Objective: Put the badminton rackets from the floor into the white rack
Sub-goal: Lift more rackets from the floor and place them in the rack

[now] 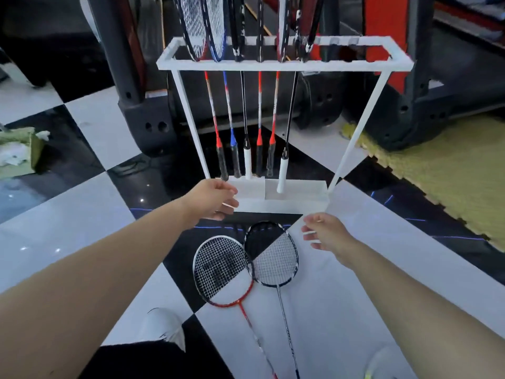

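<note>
The white rack stands on the checkered floor ahead of me with several rackets hanging in its left slots, handles down; the slots at the right are free. Two rackets lie on the floor between my arms: a red-framed racket at the left and a dark-framed racket at the right, heads overlapping slightly. My left hand hovers in front of the rack's base at its left end, fingers apart and holding nothing. My right hand hangs above the floor just right of the dark racket's head, also empty with loosely spread fingers.
Dark machine frames stand behind the rack. A yellow-green foam mat covers the floor at the right. A green cardboard box sits at the far left. My white shoes are near the racket shafts.
</note>
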`<state>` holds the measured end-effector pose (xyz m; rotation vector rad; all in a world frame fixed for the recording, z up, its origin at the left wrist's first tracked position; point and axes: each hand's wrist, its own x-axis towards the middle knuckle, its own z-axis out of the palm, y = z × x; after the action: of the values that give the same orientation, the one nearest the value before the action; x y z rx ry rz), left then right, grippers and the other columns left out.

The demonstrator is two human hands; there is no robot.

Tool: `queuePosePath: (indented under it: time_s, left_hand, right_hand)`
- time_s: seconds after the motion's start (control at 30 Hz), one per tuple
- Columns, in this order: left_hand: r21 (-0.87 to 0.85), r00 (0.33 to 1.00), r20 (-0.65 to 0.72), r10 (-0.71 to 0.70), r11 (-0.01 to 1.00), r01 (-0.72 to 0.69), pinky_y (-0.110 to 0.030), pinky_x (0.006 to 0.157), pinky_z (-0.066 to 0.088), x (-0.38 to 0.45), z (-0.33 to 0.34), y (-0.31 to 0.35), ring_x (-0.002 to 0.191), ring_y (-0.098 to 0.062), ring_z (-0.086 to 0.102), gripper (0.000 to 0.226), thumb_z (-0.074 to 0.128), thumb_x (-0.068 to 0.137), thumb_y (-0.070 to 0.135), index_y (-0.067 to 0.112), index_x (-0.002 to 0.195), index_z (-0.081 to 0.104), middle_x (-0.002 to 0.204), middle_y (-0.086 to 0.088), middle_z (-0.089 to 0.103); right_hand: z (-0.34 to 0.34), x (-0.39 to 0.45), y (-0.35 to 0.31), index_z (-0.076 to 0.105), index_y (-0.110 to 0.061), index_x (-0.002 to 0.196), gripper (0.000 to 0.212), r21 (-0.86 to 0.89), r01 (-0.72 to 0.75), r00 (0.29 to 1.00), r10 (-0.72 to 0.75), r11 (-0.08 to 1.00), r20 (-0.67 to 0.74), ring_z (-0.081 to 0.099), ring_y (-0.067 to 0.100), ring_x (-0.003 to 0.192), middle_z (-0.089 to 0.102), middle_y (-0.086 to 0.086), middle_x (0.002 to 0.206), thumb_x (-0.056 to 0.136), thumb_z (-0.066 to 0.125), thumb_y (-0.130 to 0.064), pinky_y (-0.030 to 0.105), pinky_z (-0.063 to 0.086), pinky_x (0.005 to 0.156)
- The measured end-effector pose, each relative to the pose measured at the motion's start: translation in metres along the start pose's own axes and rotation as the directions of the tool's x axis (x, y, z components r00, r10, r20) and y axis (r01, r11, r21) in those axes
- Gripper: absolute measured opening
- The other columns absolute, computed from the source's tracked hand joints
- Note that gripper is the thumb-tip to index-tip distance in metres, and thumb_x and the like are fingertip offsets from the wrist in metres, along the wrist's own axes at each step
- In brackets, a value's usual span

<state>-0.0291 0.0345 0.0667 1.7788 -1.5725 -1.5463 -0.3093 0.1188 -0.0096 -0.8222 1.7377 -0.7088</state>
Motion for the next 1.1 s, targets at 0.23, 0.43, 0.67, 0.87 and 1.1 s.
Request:
queuePosePath:
  time_s: [0.23, 0.43, 0.67, 0.87, 1.1]
  left_hand:
    - [0.094, 0.994, -0.014, -0.104, 0.990, 0.105, -0.029, 0.067, 0.058, 0.040, 0.003, -0.044, 0.079, -0.017, 0.072, 0.013, 0.055, 0.106, 0.021, 0.018, 0.105, 0.067, 0.093, -0.003, 0.078]
    - [0.044, 0.987, 0.012, -0.161, 0.986, 0.160, -0.024, 0.059, 0.059, 0.059, 0.016, -0.075, 0.078, -0.014, 0.075, 0.014, 0.055, 0.107, 0.023, 0.020, 0.105, 0.069, 0.094, -0.003, 0.080]
    - [-0.033, 0.974, 0.007, -0.224, 0.974, 0.225, -0.024, 0.056, 0.060, 0.071, 0.025, -0.097, 0.075, -0.011, 0.077, 0.013, 0.058, 0.106, 0.026, 0.023, 0.103, 0.071, 0.091, 0.001, 0.081]
    - [-0.069, 0.974, -0.016, -0.225, 0.972, 0.223, -0.023, 0.055, 0.059, 0.074, 0.025, -0.096, 0.075, -0.012, 0.077, 0.017, 0.055, 0.108, 0.024, 0.023, 0.104, 0.071, 0.092, -0.001, 0.081]
    - [-0.018, 0.981, -0.038, -0.191, 0.982, 0.190, -0.024, 0.059, 0.056, 0.067, 0.027, -0.083, 0.078, -0.011, 0.072, 0.014, 0.055, 0.106, 0.023, 0.023, 0.106, 0.069, 0.095, 0.001, 0.078]
  right_hand:
    - [0.055, 0.031, 0.094, 0.061, -0.010, 0.085, 0.013, -0.258, -0.172, 0.982, 0.186, 0.951, 0.031, 0.054, 0.023, 0.078, 0.058, 0.016, 0.085, 0.093, 0.051, -0.007, 0.030, 0.038, 0.067]
    - [0.099, 0.053, 0.153, 0.039, -0.016, 0.067, 0.034, -0.275, -0.352, 0.932, 0.362, 0.895, -0.015, 0.038, 0.021, 0.061, 0.041, 0.006, 0.064, 0.098, 0.054, -0.020, 0.028, 0.029, 0.060]
    - [0.134, 0.071, 0.177, 0.058, -0.008, 0.099, 0.029, 0.055, -0.552, 0.834, 0.552, 0.832, 0.010, 0.058, 0.027, 0.076, 0.061, 0.015, 0.087, 0.104, 0.051, -0.036, 0.034, 0.043, 0.069]
    - [0.134, 0.075, 0.177, 0.056, -0.009, 0.109, 0.042, 0.142, -0.595, 0.802, 0.595, 0.791, 0.045, 0.058, 0.021, 0.063, 0.065, 0.012, 0.091, 0.105, 0.043, -0.049, 0.034, 0.046, 0.070]
    - [0.119, 0.063, 0.172, 0.059, -0.015, 0.104, 0.040, 0.213, -0.669, 0.743, 0.649, 0.712, 0.164, 0.067, 0.022, 0.078, 0.070, 0.006, 0.090, 0.102, 0.048, -0.054, 0.068, 0.033, 0.109]
